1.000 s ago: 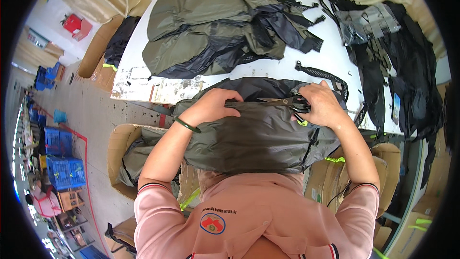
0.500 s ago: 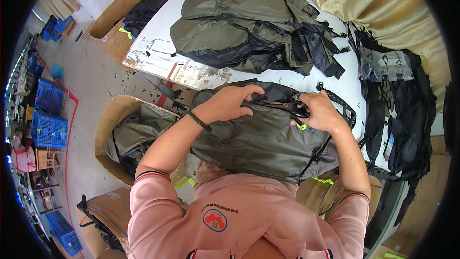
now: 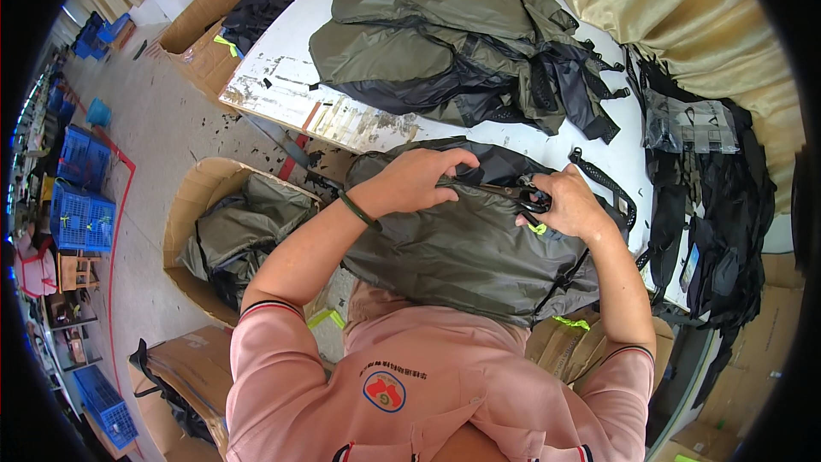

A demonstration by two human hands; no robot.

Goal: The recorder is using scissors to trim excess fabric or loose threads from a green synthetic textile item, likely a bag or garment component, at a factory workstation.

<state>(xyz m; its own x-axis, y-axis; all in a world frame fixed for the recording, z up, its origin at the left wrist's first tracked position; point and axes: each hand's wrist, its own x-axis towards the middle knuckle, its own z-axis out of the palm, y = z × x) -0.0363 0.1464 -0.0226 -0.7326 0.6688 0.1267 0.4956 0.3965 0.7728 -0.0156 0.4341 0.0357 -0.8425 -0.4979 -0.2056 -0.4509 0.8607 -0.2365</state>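
Observation:
An olive-green bag of thin fabric with black trim lies across the near table edge and my lap. My right hand is closed around the black handles of a pair of scissors, whose blades point left along the bag's upper edge. At the blade tips my left hand grips the bag's dark edge; thumb and forefinger curve around it, and the other fingers are partly hidden. A bright yellow-green tab shows below my right hand. A black perforated strap runs beside that hand.
More olive and black bags are piled on the white table. Black straps and pieces hang at the right edge. A carton of olive fabric stands left; other cartons are near me. Blue crates stand far left.
Both hands and the scissors keep nearly the same place on the bag. The scissors' blades look slightly closer together. The whole view has shifted a little.

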